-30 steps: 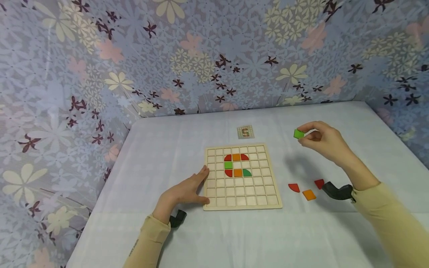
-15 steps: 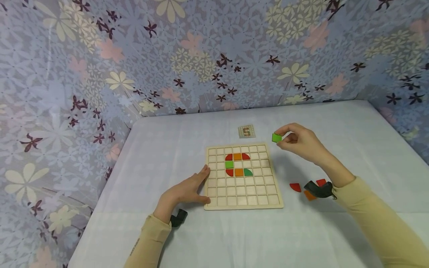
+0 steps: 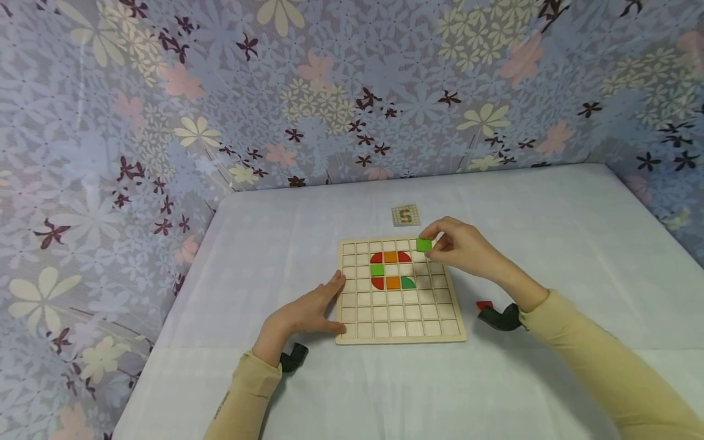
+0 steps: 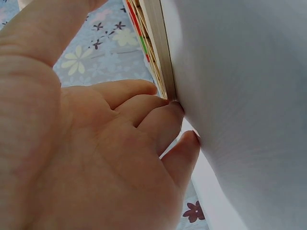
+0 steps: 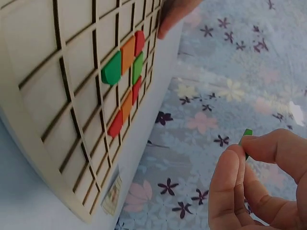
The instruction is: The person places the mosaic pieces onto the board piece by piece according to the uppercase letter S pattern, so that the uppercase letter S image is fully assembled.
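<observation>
My right hand (image 3: 464, 247) pinches a light green square tile (image 3: 423, 245) between thumb and fingertips, above the far right corner of a wooden grid board (image 3: 363, 315). In the right wrist view the same tile (image 5: 247, 132) shows only as a thin edge. My left hand (image 3: 302, 313) rests against the board's left edge, fingers spread; in the left wrist view its fingertips (image 4: 175, 108) touch the board's side. Set in the board's cells are red quarter-round tiles, orange squares (image 3: 393, 282), a green square (image 3: 376, 269) and a dark green quarter-round (image 3: 407, 282).
Behind the board lies a small pattern card (image 3: 406, 215) printed with an S-like figure. A red tile (image 3: 484, 304) lies right of the board, partly covered by the black wrist camera mount (image 3: 500, 318). Flowered cloth (image 3: 330, 91) hangs behind the white-covered table (image 3: 264, 226).
My right hand has moved left with the green tile, from the table's right side to over the board. Its wrist mount now hides the loose orange tile and a red one. The left hand stays put.
</observation>
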Tool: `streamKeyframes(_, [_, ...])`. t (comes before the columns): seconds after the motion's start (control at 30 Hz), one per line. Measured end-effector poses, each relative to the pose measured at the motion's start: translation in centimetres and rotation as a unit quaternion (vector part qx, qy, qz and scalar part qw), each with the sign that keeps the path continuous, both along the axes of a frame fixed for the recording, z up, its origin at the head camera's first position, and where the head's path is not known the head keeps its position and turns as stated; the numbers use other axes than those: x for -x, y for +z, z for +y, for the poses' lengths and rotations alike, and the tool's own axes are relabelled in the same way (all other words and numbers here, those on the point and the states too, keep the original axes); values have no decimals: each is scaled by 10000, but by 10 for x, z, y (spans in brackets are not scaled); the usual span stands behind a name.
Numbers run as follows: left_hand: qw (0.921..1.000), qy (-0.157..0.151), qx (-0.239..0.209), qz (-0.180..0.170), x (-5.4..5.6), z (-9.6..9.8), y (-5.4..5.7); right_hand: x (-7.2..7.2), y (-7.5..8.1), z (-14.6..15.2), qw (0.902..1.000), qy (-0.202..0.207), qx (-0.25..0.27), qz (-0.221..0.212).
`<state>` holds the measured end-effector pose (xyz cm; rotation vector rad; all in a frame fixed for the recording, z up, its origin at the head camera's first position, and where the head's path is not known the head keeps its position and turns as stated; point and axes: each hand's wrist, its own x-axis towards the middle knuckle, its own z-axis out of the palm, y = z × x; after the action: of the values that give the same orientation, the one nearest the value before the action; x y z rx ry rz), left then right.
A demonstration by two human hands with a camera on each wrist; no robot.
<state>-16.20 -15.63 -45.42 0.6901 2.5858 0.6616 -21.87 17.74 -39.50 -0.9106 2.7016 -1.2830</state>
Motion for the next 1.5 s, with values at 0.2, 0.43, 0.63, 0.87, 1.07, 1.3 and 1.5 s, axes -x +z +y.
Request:
streamKeyframes(0.2, [10000, -27, 29, 45, 0, 0, 0, 1, -12, -9, 9994, 263, -170, -125])
streamKeyframes(0.43, [10000, 61, 36, 9, -1, 0, 0, -2, -27, -16, 9969, 594, -484, -170])
streamKeyframes(0.63, [9999, 33, 109, 35, 0, 1, 0, -3, -37, -19, 9939, 760, -677, -428])
streamKeyframes(0.87, [9999, 73, 108, 3, -1, 2, 1, -6, -45, -23, 9892, 957, -983, -512])
streamKeyframes(1.07, [9999, 112, 81, -40, -1, 2, 2, -9, -49, -25, 9867, 1087, -1104, -487])
streamKeyframes(1.3, [9999, 118, 87, -58, -1, 2, 2, -12, -53, -28, 9853, 1178, -1212, -256])
streamKeyframes(1.5, [9999, 119, 85, -69, -1, 2, 1, -13, -55, -30, 9841, 1109, -1386, -112])
